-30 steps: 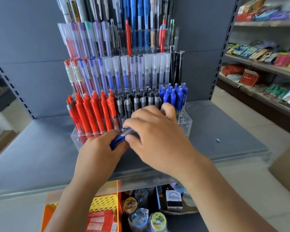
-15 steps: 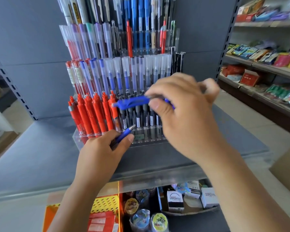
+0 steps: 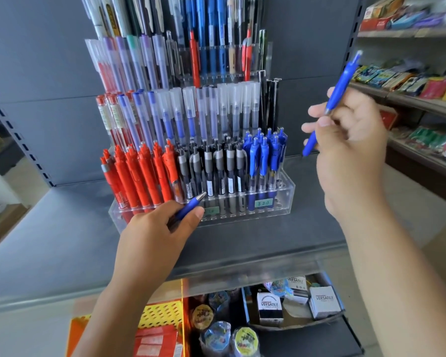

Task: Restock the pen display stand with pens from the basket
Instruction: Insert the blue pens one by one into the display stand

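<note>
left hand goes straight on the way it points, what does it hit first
Likely the display stand, near the grey-black pens; the left hand aims its blue pen there, though depth is unclear.

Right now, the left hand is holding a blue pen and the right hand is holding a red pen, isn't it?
Nearly. The head view shows the raised pen in the right hand is blue, not red. It is held up to the right of the display stand. The left hand does hold a blue pen.
</note>
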`<state>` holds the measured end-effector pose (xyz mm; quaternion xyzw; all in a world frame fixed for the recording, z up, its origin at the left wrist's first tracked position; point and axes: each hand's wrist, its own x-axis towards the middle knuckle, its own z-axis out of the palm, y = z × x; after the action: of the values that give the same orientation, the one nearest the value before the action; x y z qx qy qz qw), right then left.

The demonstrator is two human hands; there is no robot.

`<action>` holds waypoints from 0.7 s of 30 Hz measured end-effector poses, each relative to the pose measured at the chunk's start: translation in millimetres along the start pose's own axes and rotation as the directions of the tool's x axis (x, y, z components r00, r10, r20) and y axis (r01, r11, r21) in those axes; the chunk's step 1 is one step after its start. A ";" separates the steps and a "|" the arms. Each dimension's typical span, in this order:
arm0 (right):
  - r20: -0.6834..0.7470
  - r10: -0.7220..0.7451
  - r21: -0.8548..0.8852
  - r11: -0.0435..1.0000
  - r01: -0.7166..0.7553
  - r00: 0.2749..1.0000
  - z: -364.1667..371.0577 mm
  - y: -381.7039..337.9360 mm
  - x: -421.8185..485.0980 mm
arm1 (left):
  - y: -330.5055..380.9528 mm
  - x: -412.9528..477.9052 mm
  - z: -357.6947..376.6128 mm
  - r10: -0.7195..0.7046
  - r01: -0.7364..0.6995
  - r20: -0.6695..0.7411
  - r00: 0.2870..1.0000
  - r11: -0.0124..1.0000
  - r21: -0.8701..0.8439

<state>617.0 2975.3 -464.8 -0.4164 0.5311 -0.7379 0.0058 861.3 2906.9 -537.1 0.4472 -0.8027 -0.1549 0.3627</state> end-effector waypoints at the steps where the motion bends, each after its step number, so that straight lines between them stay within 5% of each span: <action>1: 0.001 0.019 -0.011 1.000 -0.019 1.000 1.0 3.3 -0.5 | -0.3 0.0 0.0 -0.001 0.001 0.001 1.000 1.000 -0.002; 21: 0.194 0.009 -0.136 0.991 0.018 0.981 7.2 29.5 -7.4 | 0.2 0.6 -0.2 0.003 -0.003 0.010 1.000 1.000 -0.006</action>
<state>613.4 2960.2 -491.9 -0.4870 0.5763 -0.6557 0.0272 861.2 2906.5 -536.5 0.4442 -0.8046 -0.1592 0.3604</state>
